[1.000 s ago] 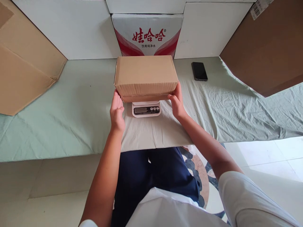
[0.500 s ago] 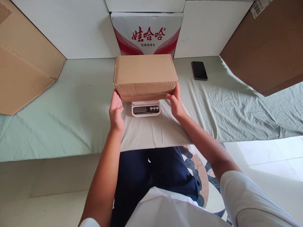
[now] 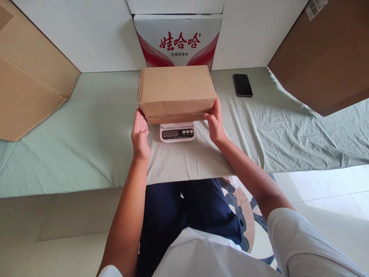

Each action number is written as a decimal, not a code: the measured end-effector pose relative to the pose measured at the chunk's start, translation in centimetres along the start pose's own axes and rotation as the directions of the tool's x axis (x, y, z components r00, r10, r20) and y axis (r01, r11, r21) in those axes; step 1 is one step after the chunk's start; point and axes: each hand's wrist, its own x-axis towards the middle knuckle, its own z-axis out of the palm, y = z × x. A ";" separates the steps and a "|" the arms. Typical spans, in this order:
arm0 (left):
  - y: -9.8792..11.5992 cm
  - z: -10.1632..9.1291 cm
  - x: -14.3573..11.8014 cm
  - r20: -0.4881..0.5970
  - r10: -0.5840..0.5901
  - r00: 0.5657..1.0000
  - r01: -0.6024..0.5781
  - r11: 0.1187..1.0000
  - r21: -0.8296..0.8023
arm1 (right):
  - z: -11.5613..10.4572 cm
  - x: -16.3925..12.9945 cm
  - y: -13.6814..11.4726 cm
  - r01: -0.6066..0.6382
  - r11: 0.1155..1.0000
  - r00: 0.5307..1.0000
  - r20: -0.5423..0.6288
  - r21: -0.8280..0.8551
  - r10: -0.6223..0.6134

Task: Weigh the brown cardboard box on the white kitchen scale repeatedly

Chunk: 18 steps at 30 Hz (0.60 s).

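Note:
A closed brown cardboard box [image 3: 177, 84] sits over a small white kitchen scale [image 3: 178, 134]. The box hides the scale's platform, so only its front panel with a display and buttons shows. My left hand [image 3: 140, 134] presses against the box's left side near the lower front corner, fingers partly hidden behind it. On the opposite side, my right hand [image 3: 215, 121] grips the lower right corner, its thumb on the front face. Between them the two hands hold the box. Whether its full weight rests on the scale I cannot tell.
A pale green cloth [image 3: 106, 146] covers the table. A black phone [image 3: 242, 85] lies to the right. Behind stands a white and red printed carton [image 3: 178, 42]. Large brown cardboard panels rise at the left [image 3: 34, 84] and right [image 3: 325, 65].
My right hand has shifted very slightly upward along the box's right side. The box and the scale look unchanged.

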 end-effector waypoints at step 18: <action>1.6 1.3 6.7 0.028 0.018 0.999 -0.017 0.999 -0.051 | 0.3 6.3 1.5 0.047 0.996 0.995 -0.087 -0.078 -0.054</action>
